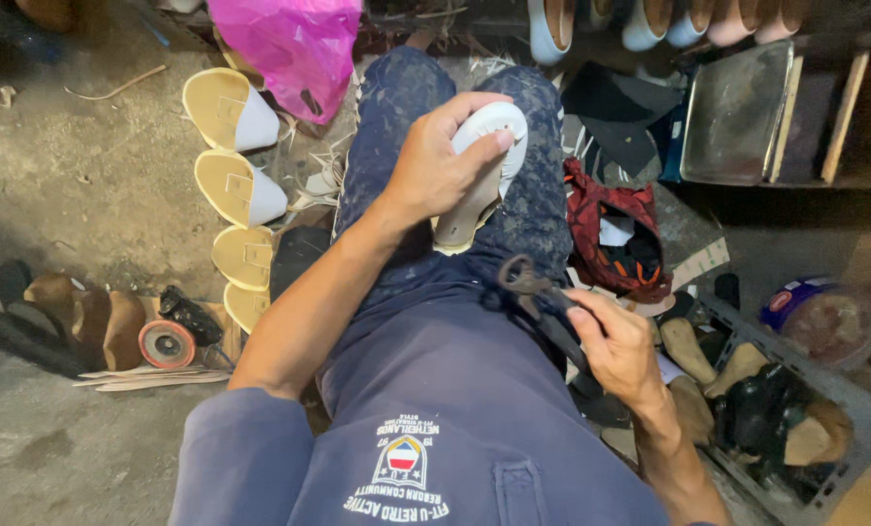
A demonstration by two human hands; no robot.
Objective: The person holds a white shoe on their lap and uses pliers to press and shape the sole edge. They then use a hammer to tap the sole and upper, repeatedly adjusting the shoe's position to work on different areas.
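Your left hand (435, 166) grips a white unfinished shoe (479, 175) on your knee; your right hand (616, 351) clasps dark metal pincers (538, 292), not yet applied.

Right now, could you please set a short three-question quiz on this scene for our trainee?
1. True or false: the left hand grips a white shoe resting on the person's knee.
2. What does the right hand hold?
3. How many shoe pieces with tan insoles lie in a row on the floor to the left: A two, B four, C six?

Key: 1 true. 2 dark pincers. 3 B, four shoe pieces.
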